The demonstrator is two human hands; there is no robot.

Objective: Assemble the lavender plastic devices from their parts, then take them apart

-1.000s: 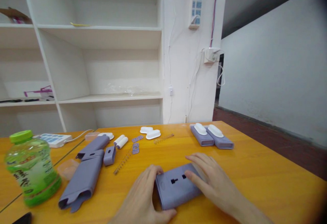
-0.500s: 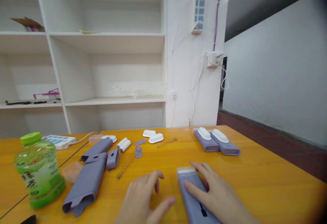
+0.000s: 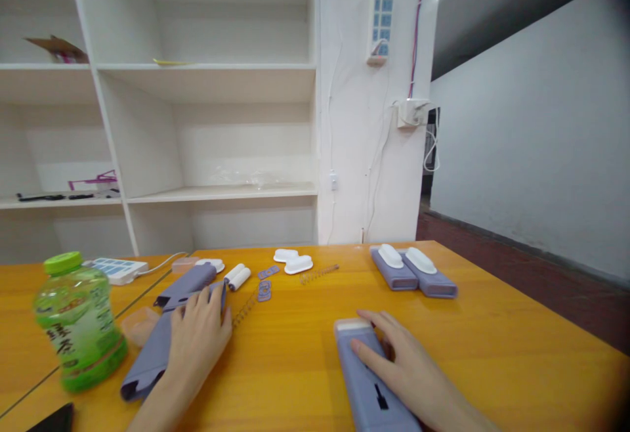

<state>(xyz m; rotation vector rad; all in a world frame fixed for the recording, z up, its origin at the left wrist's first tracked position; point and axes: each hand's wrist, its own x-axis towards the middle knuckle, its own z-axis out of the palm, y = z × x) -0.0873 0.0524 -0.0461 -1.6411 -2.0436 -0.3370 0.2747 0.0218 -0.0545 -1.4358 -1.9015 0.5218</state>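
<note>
My right hand [image 3: 406,360] lies over a long purple plastic casing [image 3: 361,379] with a white end and a black slot. Its thumb is on top and its fingers reach along the right side. On the left, my left hand [image 3: 199,333] bends its fingers around a small purple cap [image 3: 224,294], mostly hidden by them. Beneath and beside that hand lies another purple casing [image 3: 150,356], and a further purple casing [image 3: 189,284] is behind it. To the right of the left fingers runs a thin coil spring [image 3: 245,310].
Two white cylinders [image 3: 237,277], flat purple pieces [image 3: 264,290], white oval parts [image 3: 298,264] and another spring [image 3: 319,274] lie farther back. Two purple casings topped with white ovals [image 3: 422,261] sit back right. A green bottle [image 3: 81,327] stands left, near a power strip [image 3: 118,270].
My left hand has moved left from the table's middle to the small purple cap and closed around it. My right hand stays on its casing, which has barely shifted.
</note>
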